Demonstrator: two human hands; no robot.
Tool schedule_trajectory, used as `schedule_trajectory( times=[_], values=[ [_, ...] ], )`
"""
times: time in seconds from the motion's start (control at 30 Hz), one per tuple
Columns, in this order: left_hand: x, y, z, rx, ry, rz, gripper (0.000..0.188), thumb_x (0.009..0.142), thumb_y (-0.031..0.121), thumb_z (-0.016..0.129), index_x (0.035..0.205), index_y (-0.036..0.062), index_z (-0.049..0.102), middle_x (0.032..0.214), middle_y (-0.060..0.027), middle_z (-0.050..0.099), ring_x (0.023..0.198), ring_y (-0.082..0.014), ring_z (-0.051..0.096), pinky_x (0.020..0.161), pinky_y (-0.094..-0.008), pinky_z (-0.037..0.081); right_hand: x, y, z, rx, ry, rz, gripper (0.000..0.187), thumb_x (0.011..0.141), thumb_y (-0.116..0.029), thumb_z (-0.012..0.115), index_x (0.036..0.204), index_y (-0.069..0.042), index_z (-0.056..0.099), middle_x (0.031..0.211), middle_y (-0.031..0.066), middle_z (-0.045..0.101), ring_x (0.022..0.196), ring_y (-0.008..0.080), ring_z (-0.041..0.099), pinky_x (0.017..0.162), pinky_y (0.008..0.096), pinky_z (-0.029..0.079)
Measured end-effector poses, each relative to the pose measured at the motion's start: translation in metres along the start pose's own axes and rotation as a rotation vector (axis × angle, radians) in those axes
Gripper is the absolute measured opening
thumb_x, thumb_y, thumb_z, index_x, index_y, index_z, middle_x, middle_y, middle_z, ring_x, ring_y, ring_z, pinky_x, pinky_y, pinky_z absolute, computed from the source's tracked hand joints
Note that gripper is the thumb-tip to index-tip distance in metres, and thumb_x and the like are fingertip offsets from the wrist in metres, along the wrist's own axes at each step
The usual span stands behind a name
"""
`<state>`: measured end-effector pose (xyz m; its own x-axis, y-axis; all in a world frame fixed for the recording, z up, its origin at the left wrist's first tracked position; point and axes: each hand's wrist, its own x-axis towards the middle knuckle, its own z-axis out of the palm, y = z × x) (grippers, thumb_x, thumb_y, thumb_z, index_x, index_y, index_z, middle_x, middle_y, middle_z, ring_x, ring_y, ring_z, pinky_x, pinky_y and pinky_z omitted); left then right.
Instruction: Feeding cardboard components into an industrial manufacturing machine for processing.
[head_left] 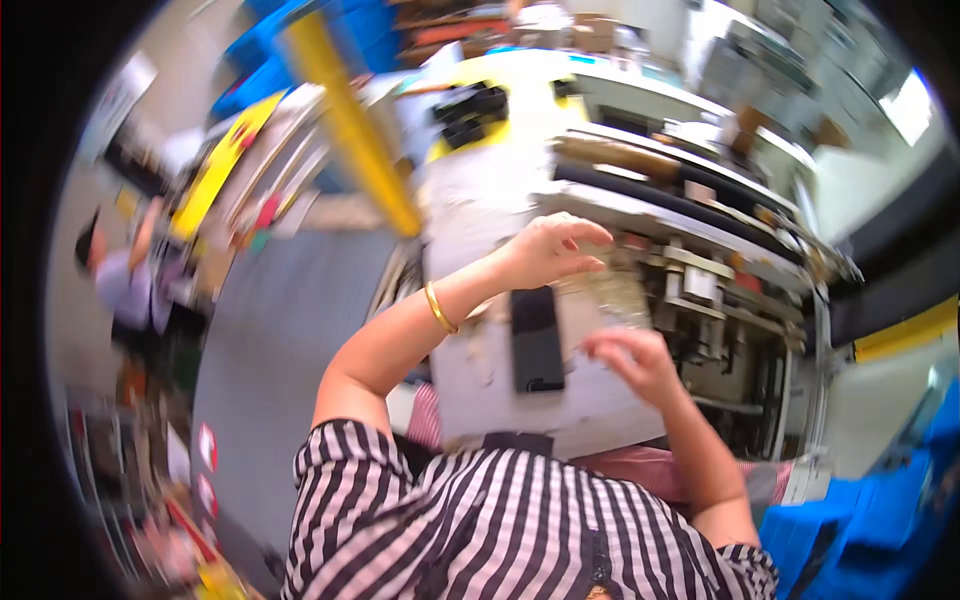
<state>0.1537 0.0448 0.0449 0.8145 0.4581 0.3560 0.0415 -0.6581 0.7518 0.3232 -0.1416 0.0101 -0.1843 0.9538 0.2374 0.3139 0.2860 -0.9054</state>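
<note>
My left hand point(553, 251) is raised over the work table point(605, 405), its thumb and fingers apart with nothing between them. A gold bangle point(439, 308) circles that wrist. Just below this hand lies a flat, black, oblong piece point(537, 345), its kind unclear, with a thin light mark at its near end. To the right of it hovers my right hand point(638, 362), slightly blurred. Its fingers point left, loosely stretched, and I see nothing in them. Neither hand touches the black piece.
Several dark pieces point(470, 115) sit on a yellow surface at the far end. A blurred yellow post point(355, 130) rises at the left, beside a grey surface point(290, 340). Machine parts point(695, 285) line the right. Another person point(135, 285) is at far left; blue bins point(860, 530) stand lower right.
</note>
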Motion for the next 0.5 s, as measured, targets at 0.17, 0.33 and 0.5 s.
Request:
schedule_trajectory(
  times=[0.17, 0.33, 0.5],
  values=[
    [-0.233, -0.035, -0.07, -0.194, 0.571, -0.448, 0.02, 0.091, 0.015, 0.065, 0.104, 0.0004, 0.067, 0.093, -0.007, 0.071, 0.088, -0.0115, 0.066, 0.074, -0.0232, 0.051, -0.024, -0.053, 0.122, 0.197, -0.393, 0.131, 0.02, 0.09, -0.009, 0.061, 0.108, -0.001, 0.067, 0.097, 0.0104, 0.071, 0.089, 0.0194, 0.068, 0.081, 0.0308, 0.052],
    [-0.576, -0.106, -0.096, 0.028, 1.314, -0.833, 0.015, 0.088, 0.013, 0.064, 0.089, -0.0011, 0.07, 0.079, -0.005, 0.07, 0.071, -0.0095, 0.062, 0.066, -0.0263, 0.051, 0.007, -0.088, 0.225, 0.17, -0.639, 0.196, 0.023, 0.09, -0.009, 0.059, 0.111, 0.001, 0.065, 0.098, 0.0101, 0.072, 0.091, 0.0181, 0.068, 0.083, 0.0292, 0.051],
    [-0.905, -0.005, -0.029, 0.548, 1.378, -2.078, 0.017, 0.079, 0.017, 0.062, 0.089, 0.0064, 0.071, 0.088, -0.0188, 0.07, 0.09, -0.0341, 0.068, 0.082, -0.0428, 0.053, 0.058, -0.114, 0.33, 0.129, -0.926, 0.23, 0.029, 0.09, -0.008, 0.061, 0.118, 0.001, 0.061, 0.104, 0.01, 0.07, 0.096, 0.018, 0.065, 0.086, 0.0295, 0.049]
  ],
)
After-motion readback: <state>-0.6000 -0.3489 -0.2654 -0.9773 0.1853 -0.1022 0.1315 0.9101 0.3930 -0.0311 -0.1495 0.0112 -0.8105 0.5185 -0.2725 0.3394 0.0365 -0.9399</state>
